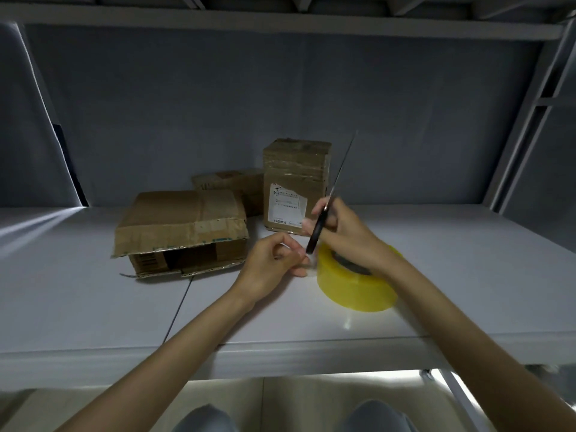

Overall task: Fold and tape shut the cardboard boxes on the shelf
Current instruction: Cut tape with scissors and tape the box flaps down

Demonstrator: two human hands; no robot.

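Lying on the white shelf [93,294] at the left is a flat brown cardboard box [182,227], its front flaps hanging open; a smaller cardboard box [232,182] sits behind it, and a tall taped cardboard box with a white label [296,182] stands just to its right. The left hand [271,269] pinches what seems to be the clear tape end beside the yellow-tinted roll of packing tape [355,288]. The right hand [346,235] grips black-handled scissors [327,210], blades pointing up, above the roll.
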